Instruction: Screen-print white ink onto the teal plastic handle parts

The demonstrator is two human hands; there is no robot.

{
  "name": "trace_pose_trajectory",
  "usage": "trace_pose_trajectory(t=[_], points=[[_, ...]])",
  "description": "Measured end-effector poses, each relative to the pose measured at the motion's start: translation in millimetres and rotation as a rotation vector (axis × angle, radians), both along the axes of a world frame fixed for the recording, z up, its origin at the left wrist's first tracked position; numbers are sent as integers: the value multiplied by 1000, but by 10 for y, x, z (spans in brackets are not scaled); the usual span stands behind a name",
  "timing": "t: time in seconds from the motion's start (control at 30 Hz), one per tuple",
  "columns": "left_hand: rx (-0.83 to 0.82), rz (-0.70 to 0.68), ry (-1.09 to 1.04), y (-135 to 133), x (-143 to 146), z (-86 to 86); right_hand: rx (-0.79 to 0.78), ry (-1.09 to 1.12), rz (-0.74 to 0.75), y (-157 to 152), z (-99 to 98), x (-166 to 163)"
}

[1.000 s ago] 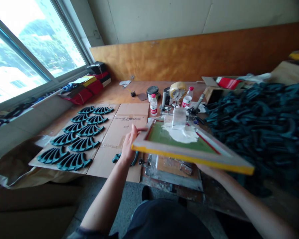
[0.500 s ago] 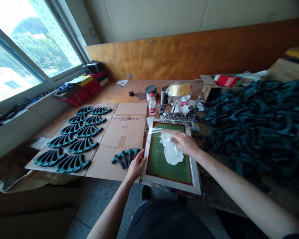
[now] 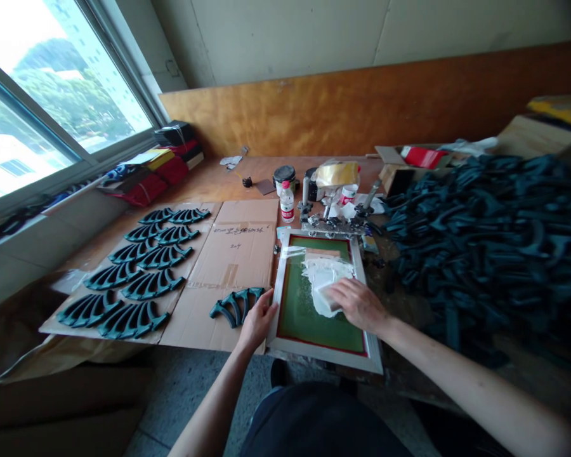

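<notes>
A screen printing frame (image 3: 374, 346) with a green mesh lies on the bench in front of me, a patch of white ink (image 3: 315, 271) spread over its upper middle. My left hand (image 3: 259, 319) grips the frame's left edge. In my right hand (image 3: 360, 306) is a small pale squeegee (image 3: 330, 293), pressed into the ink; my fingers partly cover it. A dark green curved plastic part (image 3: 236, 306) rests on the cardboard (image 3: 204, 317) just left of my left hand. Metal hinge clamps (image 3: 333, 222) hold the frame's far end.
Several fan-shaped groups of green parts (image 3: 155, 280) lie on the cardboard at left. A large heap of similar parts (image 3: 476, 235) fills the right side. Beyond the frame stand a red-capped bottle (image 3: 287, 204) and a dark-lidded tub (image 3: 284, 176). A window (image 3: 71, 76) is at left.
My right hand has drawn the squeegee toward me through the white ink. My left hand stays at the frame's left edge. The view has shifted slightly.
</notes>
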State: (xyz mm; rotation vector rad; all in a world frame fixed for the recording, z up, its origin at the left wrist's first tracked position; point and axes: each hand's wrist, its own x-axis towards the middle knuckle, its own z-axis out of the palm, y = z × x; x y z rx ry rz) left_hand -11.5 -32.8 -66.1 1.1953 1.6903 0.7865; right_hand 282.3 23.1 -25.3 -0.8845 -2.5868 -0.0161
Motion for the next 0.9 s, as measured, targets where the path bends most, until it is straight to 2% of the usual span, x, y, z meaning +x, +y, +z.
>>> trace_pose_trajectory(t=[0.1, 0.17, 0.23, 0.3, 0.37, 0.43, 0.5, 0.57, 0.67, 0.77, 0.83, 0.9], points=[[-11, 28, -60, -2, 1, -22, 94, 25, 88, -191, -114, 65], [-15, 22, -98, -3, -2, -30, 10, 1, 106, -193, -71, 108], [-22, 15, -132, -1, -6, -10, -102, 9, 41, -27, 62, 82], [-29, 16, -166, 2, -13, 63, -175, 51, -86, 262, 238, -12], [-41, 21, -221, 6, -23, 205, -188, 60, -253, 580, 424, -106], [-44, 37, -292, 14, -31, 418, -162, 14, -411, 842, 596, -103], [-18, 61, -368, 45, -27, 683, -101, 30, -521, 1006, 721, 49], [67, 96, -433, 126, 1, 967, -57, 150, -601, 1061, 747, 315], [300, 141, -523, 388, 93, 1372, -149, 243, -733, 937, 522, 683], [463, 94, -597, 761, 214, 1707, -319, 149, -691, 610, 54, 729], [487, 63, -627, 968, 293, 1847, -350, 66, -596, 380, -256, 592], [524, 119, -642, 1047, 382, 1859, -335, -36, -556, 215, -459, 412]])
